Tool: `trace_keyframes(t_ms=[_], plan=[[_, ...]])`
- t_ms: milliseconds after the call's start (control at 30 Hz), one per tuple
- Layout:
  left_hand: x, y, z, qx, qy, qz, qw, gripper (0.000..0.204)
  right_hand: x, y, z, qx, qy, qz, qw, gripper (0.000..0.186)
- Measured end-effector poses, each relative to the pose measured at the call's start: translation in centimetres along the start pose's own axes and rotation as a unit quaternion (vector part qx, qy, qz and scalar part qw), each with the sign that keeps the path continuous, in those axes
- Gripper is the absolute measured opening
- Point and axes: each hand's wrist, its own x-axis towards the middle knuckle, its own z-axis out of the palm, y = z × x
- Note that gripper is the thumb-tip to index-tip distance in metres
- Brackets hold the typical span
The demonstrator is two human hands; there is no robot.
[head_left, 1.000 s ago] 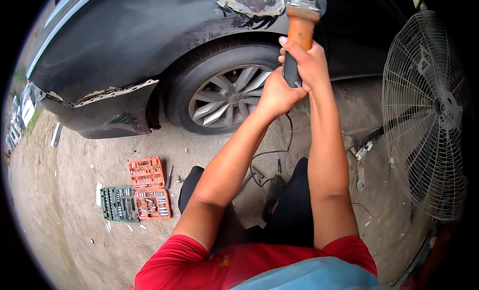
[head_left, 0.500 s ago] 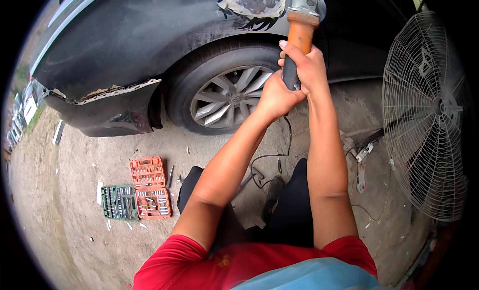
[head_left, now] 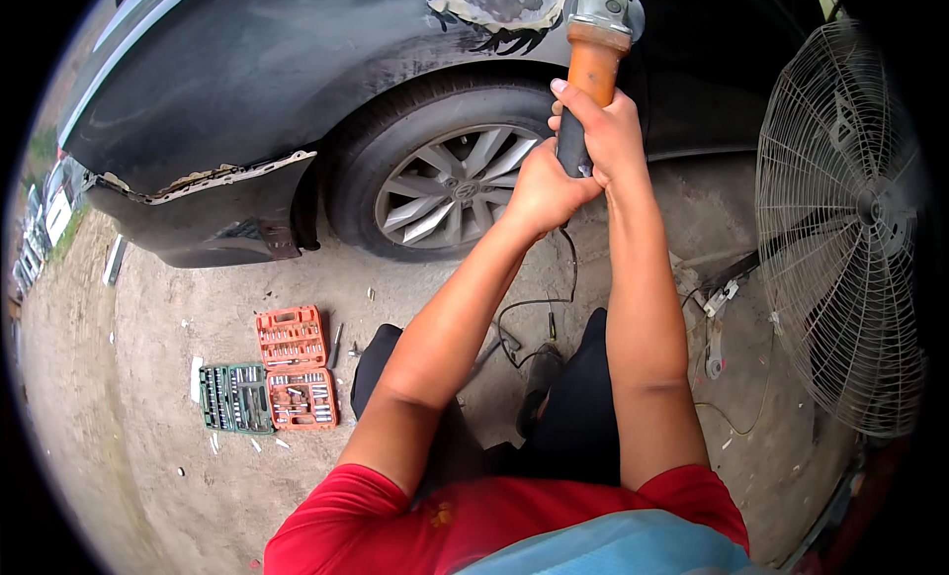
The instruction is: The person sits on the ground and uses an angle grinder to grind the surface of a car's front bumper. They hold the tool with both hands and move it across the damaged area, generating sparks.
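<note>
An orange and black angle grinder (head_left: 595,73) is held up in front of me with its metal head against or close to the side of a dark car (head_left: 227,90); contact cannot be made out. My right hand (head_left: 611,130) wraps round the grip, thumb along the orange body. Lower down, my left hand (head_left: 552,187) closes round the rear end of the handle. Left of the grinder's head, a scraped patch (head_left: 504,3) of bare, pale surface shows on the panel above the wheel (head_left: 460,191).
A large wire-caged fan (head_left: 840,219) stands at right. Open orange (head_left: 294,338) and green (head_left: 235,397) socket sets lie on the floor at left. A black cord (head_left: 575,268) runs below my hands, near my shoe (head_left: 539,377). The car's lower panel has a torn edge (head_left: 232,177).
Both hands keep their hold on the angle grinder, which stays in nearly the same place. The whole view has shifted very slightly.
</note>
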Motion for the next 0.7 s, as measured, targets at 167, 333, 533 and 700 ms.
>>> trace_keyframes(t_ms=[167, 333, 533, 700], plan=[[0.7, -0.5, -0.3, 0.005, -0.001, 0.016, 1.0, 0.038, 0.4, -0.1, 0.1, 0.009, -0.008, -0.003, 1.0, 0.046], [0.4, 0.6, -0.1, 0.002, 0.0, 0.011, 1.0, 0.034, 0.5, -0.4, 0.1, -0.004, 0.005, -0.006, 1.0, 0.046], [0.5, 0.7, -0.5, 0.029, 0.01, 0.022, 0.999, 0.036, 0.6, -0.4, 0.2, 0.016, -0.003, -0.006, 1.0, 0.044], [1.4, 0.6, -0.8, 0.005, 0.012, 0.04, 0.999, 0.042, 1.2, -1.3, 0.8, 0.004, -0.024, -0.02, 1.0, 0.044]])
